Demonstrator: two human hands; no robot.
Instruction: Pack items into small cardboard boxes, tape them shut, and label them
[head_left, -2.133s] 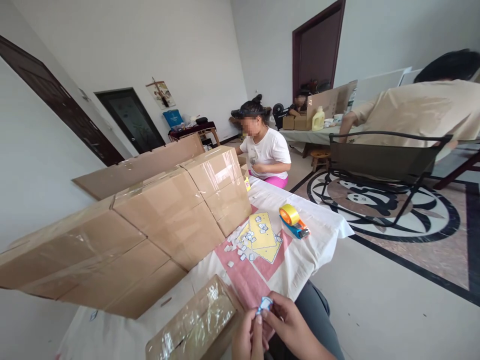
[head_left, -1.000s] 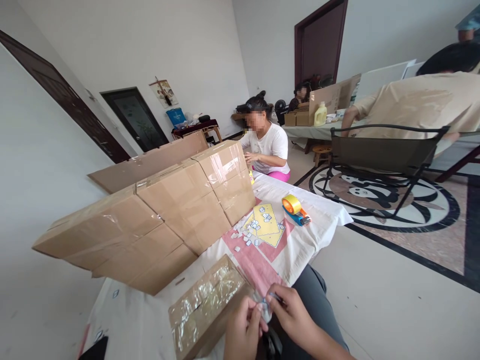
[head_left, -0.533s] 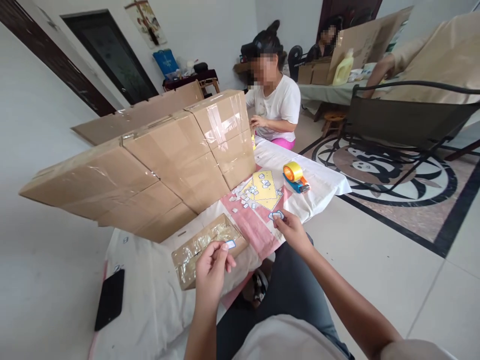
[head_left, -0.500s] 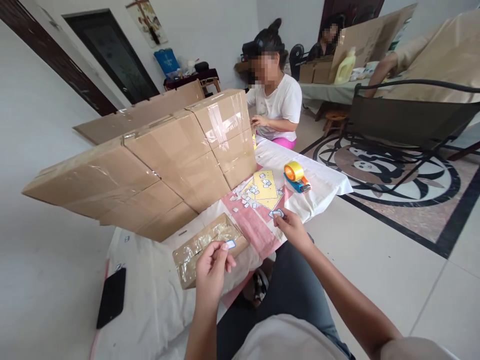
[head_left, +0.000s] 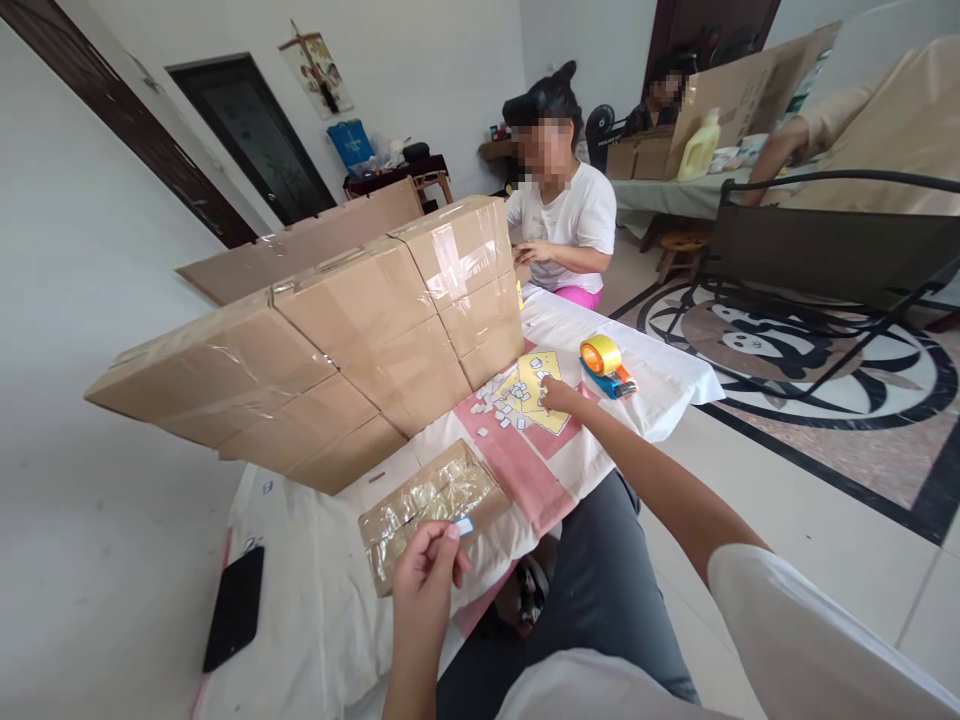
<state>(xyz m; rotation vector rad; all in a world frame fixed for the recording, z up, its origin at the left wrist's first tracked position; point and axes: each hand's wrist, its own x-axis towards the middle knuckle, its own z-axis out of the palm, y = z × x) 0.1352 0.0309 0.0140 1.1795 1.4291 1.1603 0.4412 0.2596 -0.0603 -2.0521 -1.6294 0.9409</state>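
My left hand [head_left: 427,565] pinches a small white card with a blue edge [head_left: 464,525] between thumb and finger, over the near edge of a taped cardboard box [head_left: 480,490]. Stretched forward, my right hand [head_left: 559,396] has its fingers pressed together, tips down on a yellow sheet [head_left: 556,424]. What those fingers hold, if anything, is too small to tell. Several small white pieces [head_left: 504,408] lie scattered on and left of the sheet, over the pink part of the tablecloth [head_left: 544,497].
A wall of stacked cardboard boxes [head_left: 375,350] stands along the table's far side. Right of the sheet sits a tape dispenser [head_left: 607,366] with yellow tape. A black phone [head_left: 234,610] lies at the left. A person [head_left: 566,215] sits behind the table's far end.
My right hand has moved forward from the table's near edge to the yellow sheet; the piece it held is no longer visible. My left hand still holds its card. The view has shifted slightly.
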